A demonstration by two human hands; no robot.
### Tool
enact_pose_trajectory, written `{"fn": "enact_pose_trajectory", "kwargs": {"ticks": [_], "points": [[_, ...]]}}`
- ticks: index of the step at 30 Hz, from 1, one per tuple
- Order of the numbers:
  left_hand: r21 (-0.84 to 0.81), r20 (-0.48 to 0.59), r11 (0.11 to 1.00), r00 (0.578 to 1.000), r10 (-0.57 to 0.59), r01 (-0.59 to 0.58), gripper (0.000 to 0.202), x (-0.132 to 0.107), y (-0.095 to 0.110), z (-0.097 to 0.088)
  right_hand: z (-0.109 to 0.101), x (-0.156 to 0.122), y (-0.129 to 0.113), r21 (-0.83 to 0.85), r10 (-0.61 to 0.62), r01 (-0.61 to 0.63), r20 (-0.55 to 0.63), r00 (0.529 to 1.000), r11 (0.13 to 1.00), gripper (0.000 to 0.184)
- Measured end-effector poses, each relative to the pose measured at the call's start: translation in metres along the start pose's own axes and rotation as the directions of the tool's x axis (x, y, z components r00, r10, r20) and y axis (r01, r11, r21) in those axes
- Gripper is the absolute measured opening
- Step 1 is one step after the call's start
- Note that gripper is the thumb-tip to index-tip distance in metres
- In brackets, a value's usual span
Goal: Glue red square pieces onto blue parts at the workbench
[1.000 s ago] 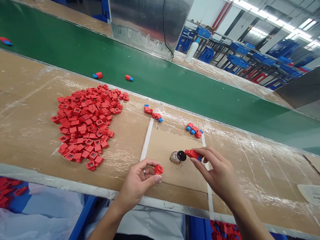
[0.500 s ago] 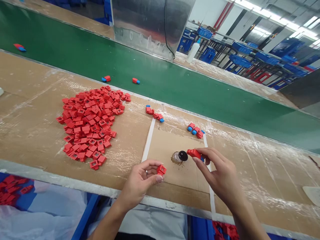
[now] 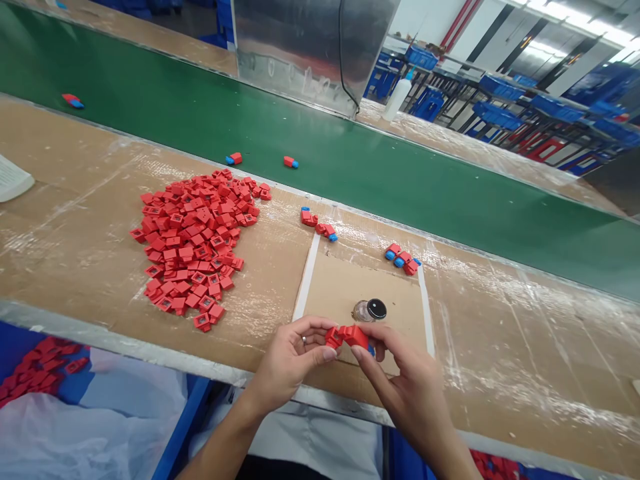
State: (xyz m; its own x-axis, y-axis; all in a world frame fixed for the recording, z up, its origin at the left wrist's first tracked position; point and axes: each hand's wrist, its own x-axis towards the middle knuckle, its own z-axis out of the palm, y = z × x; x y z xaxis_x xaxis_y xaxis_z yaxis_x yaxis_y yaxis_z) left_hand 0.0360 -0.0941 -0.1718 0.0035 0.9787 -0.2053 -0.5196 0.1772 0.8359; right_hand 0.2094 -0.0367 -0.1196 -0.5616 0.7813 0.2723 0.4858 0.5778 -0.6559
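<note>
The left hand (image 3: 287, 360) pinches a small red hollow plastic block (image 3: 333, 338) between thumb and curled fingers. The right hand (image 3: 407, 370) has thumb and forefinger closed on a longer red plastic piece with a blue end (image 3: 355, 336). Both parts are above the near part of the brown cardboard-covered surface (image 3: 270, 283). The longer piece's axis runs sideways, its narrow red tip pointing left at the block, its blue end right and slightly lower. Whether the tip has entered the block is unclear. Half a second ago the piece was beside the small clear jar with a black round top (image 3: 361, 311), well apart from the block.
</note>
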Motion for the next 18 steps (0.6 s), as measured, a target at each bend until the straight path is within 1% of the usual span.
{"fn": "enact_pose_trajectory", "kwargs": {"ticks": [7,12,15,18], "points": [[-0.012,0.012,1.0,1.0,0.004,-0.004,0.029,0.001,0.002,0.0,0.004,-0.002,0.001,-0.012,-0.014,0.015,0.02,1.0,1.0,0.015],[-0.014,0.0,1.0,1.0,0.006,-0.006,0.029,0.0,0.0,0.0,0.005,-0.003,0.001,-0.023,-0.036,0.036,0.038,0.999,0.999,0.019],[0.002,-0.021,1.0,1.0,0.0,0.0,0.028,-0.002,-0.001,-0.001,0.007,-0.006,-0.001,0.002,-0.048,0.048,0.032,0.998,0.999,0.015],[0.017,-0.026,1.0,1.0,-0.018,0.019,0.026,-0.002,0.0,0.0,0.011,-0.011,-0.002,0.026,-0.031,0.03,0.058,0.998,0.999,0.01]]}}
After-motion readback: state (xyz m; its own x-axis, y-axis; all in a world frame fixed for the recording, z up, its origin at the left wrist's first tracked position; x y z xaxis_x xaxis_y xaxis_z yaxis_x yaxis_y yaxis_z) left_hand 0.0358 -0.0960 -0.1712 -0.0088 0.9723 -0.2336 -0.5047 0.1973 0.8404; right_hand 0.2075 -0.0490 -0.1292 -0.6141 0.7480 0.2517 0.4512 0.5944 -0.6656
